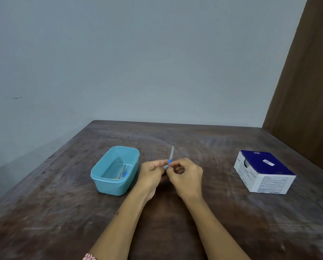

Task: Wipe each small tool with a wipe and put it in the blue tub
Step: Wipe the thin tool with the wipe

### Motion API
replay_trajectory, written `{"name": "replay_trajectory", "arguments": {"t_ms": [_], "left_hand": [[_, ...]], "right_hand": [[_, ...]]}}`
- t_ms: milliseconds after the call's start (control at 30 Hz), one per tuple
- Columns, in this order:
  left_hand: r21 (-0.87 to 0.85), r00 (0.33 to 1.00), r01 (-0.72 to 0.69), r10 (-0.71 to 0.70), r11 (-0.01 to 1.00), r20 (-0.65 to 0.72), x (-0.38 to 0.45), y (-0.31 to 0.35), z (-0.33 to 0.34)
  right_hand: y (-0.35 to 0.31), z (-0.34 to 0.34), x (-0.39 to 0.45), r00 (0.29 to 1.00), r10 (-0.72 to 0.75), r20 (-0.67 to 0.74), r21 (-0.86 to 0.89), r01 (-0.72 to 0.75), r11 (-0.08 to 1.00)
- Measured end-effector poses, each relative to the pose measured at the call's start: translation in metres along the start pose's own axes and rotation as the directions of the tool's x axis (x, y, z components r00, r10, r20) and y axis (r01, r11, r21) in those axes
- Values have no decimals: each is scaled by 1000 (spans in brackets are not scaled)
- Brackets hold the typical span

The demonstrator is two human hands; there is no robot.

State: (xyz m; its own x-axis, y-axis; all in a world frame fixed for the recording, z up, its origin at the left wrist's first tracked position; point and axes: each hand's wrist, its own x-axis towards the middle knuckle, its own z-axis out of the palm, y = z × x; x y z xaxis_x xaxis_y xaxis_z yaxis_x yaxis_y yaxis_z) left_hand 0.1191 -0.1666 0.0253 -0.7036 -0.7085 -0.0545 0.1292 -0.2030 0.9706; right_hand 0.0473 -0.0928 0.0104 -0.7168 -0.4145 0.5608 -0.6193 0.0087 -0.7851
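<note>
A thin grey tool with a blue grip (171, 154) points up and away over the middle of the table. My left hand (150, 173) and my right hand (185, 175) meet at its lower end, both pinching it with curled fingers. A small whitish scrap shows between the fingertips; whether it is a wipe I cannot tell. The blue tub (100, 171) stands just left of my left hand. Inside it lie small metal scissors (122, 171) and other small blue and yellow tools.
A blue and white cardboard box (263, 171) sits at the right of the dark wooden table (63, 212). A grey wall rises behind the table, and a brown panel stands at the far right.
</note>
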Motion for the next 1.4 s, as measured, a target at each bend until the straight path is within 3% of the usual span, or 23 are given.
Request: {"name": "replay_trajectory", "arguments": {"t_ms": [133, 333, 500, 667, 833, 1100, 1300, 1400], "left_hand": [[-48, 999, 18, -19, 999, -32, 1, -1, 0], [-110, 998, 8, -2, 994, 55, -4, 1, 6], [-179, 999, 23, -30, 983, -36, -4, 3, 8], [-208, 1000, -1, 6, 978, 25, -6, 4, 12], [-283, 999, 24, -15, 959, 33, -6, 6, 9], [-308, 998, 23, -2, 951, 70, -6, 4, 9], [-300, 999, 39, -33, 953, 27, -1, 1, 7], [-255, 998, -5, -11, 967, -58, -1, -1, 10]], "right_hand": [[1, 0, 0, 999, -19, 34, -32, 20, 999], [4, 0, 3, 995, -42, -92, -22, 40, 999], [1, -2, 0, 998, -57, -12, -15, 57, 998], [2, -2, 3, 993, -54, -101, 3, 55, 998], [-1, -1, -1, 997, -61, -37, -24, 60, 998], [3, 0, 1, 996, -60, -66, -11, 59, 998], [4, 1, 1, 998, -59, -18, -42, 58, 997], [6, 2, 0, 997, -71, 16, -59, 72, 996]]}}
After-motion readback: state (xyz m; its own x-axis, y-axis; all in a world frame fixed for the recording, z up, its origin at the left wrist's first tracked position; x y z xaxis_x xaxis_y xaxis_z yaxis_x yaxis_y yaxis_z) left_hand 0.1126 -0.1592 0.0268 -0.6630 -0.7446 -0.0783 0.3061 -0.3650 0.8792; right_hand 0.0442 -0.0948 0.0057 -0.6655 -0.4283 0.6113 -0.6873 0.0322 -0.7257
